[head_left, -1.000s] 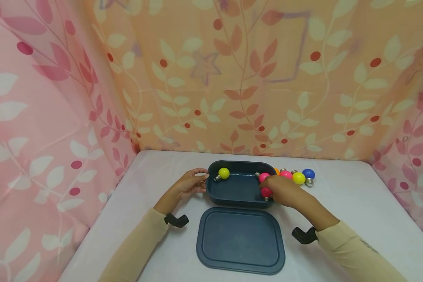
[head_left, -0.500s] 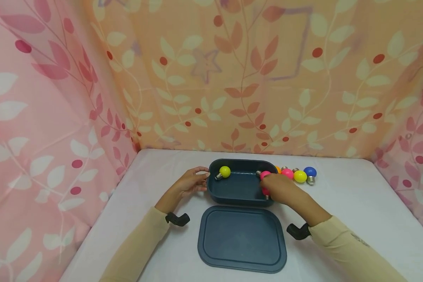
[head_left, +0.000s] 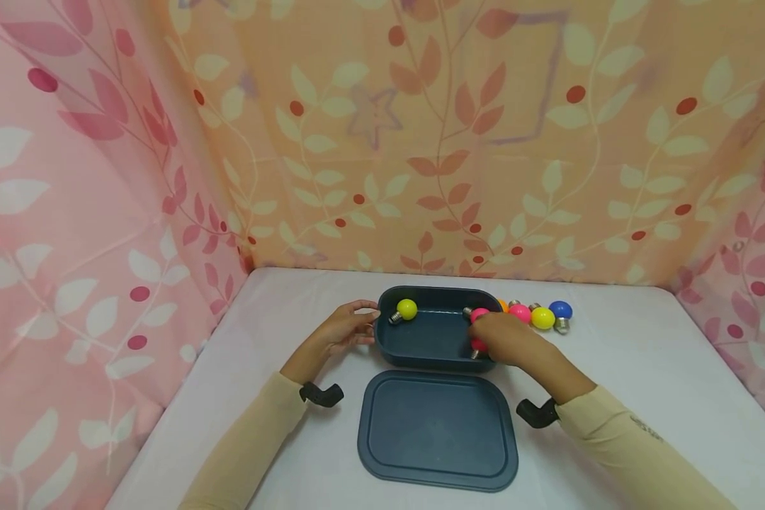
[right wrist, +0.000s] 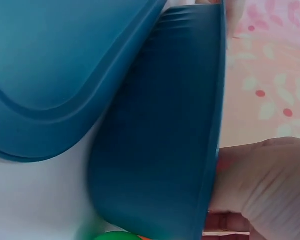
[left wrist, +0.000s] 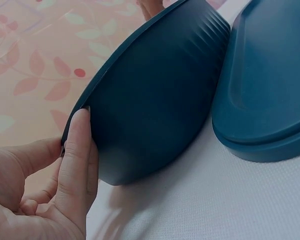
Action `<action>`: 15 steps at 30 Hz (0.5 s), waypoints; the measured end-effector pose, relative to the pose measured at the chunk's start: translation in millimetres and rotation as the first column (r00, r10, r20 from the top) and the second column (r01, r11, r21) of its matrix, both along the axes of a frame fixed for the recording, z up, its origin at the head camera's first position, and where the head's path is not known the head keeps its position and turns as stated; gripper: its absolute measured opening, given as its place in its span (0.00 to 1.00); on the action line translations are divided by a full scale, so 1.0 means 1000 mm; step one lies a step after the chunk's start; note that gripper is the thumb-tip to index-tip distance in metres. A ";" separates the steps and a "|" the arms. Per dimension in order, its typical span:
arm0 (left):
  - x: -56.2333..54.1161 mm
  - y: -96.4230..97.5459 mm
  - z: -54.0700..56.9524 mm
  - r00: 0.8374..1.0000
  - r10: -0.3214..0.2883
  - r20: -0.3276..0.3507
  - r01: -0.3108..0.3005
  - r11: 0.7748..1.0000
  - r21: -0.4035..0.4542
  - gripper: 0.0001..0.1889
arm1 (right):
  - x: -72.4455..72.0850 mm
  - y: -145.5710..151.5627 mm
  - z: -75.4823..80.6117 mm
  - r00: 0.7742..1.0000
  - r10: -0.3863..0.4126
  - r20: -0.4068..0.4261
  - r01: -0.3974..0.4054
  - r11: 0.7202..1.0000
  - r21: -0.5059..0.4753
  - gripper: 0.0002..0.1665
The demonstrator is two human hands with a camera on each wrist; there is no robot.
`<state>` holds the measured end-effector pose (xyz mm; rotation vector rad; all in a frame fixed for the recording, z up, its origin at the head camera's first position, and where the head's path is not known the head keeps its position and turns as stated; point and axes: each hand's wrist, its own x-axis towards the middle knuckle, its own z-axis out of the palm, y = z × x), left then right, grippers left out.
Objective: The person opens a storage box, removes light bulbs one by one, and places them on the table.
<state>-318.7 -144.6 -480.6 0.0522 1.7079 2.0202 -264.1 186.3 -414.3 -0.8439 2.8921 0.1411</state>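
Note:
A dark blue-grey plastic container (head_left: pixel 423 341) stands uncovered on the white cloth. My left hand (head_left: pixel 341 329) holds its left end, fingers at the rim in the left wrist view. Over the right end reaches my right hand (head_left: pixel 513 340), its fingers down inside on a red light bulb (head_left: pixel 479 345); the hand partly hides that bulb, and the container wall hides the fingertips in the right wrist view. Beside these fingers lies a pink light bulb (head_left: pixel 478 313). A yellow-green light bulb (head_left: pixel 407 309) rests in the container's far left corner.
The matching lid (head_left: pixel 438 430) lies flat in front of the container. Right of it sit more bulbs: orange (head_left: pixel 503 305), pink (head_left: pixel 520 314), yellow (head_left: pixel 543 318) and blue (head_left: pixel 560 309). A green round thing (right wrist: pixel 117 236) shows below the container. Patterned curtains (head_left: pixel 331 142) enclose the table.
The red bulb under my right fingers has tilted, its metal base swinging slightly left. My right hand has shifted a little inside the container; the left hand stays at the rim.

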 end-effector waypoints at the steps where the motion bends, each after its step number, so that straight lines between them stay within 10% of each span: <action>1: 0.000 0.000 0.000 1.000 0.001 0.001 -0.001 1.000 0.002 0.22 | 0.000 0.001 0.001 1.000 -0.006 0.008 0.006 1.000 -0.014 0.22; 15: -0.001 0.000 -0.001 1.000 -0.005 -0.002 0.005 1.000 0.019 0.18 | -0.001 0.015 0.004 0.995 -0.057 -0.079 0.039 0.977 -0.209 0.28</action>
